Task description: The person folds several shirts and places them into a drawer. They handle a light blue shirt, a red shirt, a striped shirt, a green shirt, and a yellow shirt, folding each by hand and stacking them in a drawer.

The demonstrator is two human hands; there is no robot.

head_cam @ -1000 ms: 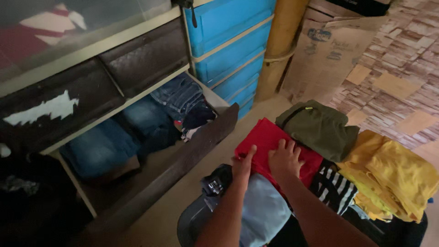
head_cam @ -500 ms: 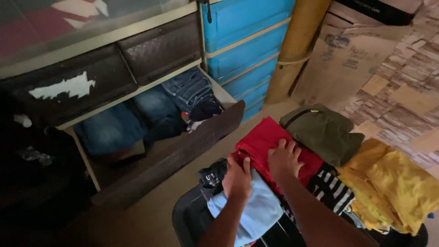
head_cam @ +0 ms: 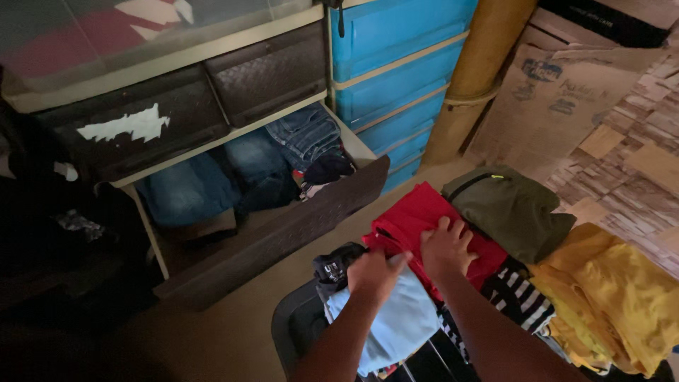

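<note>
Since the earlier frame the left hand [head_cam: 375,272] is sliding rightward across the pile, its fingers now stretching flat toward the right hand [head_cam: 447,247] rather than curling over the near edge; the camera is also drifting, so the drawer sits further right in view.

Grip: the left hand is lying extended, fingers together, on the seam between the light blue garment [head_cam: 392,322] and the red folded garment [head_cam: 417,223]; it is pressing, not pinching, as far as visible. The right hand is resting spread, palm down, on the red folded garment. Whether any fingertip is tucking under the cloth cannot be told.

The red folded garment is sitting on top of a pile on a dark case [head_cam: 297,325], just beside an olive garment [head_cam: 506,209], a striped garment [head_cam: 520,297] and a heap of yellow cloth [head_cam: 615,297].

Progress, judged: the open drawer [head_cam: 283,233] is already holding folded jeans [head_cam: 304,134] along its back, with bare room showing at the front. The whole pile is still waiting outside it; the red piece is being readied, not yet lifted. Blue plastic drawers [head_cam: 396,78] are standing shut behind.
</note>
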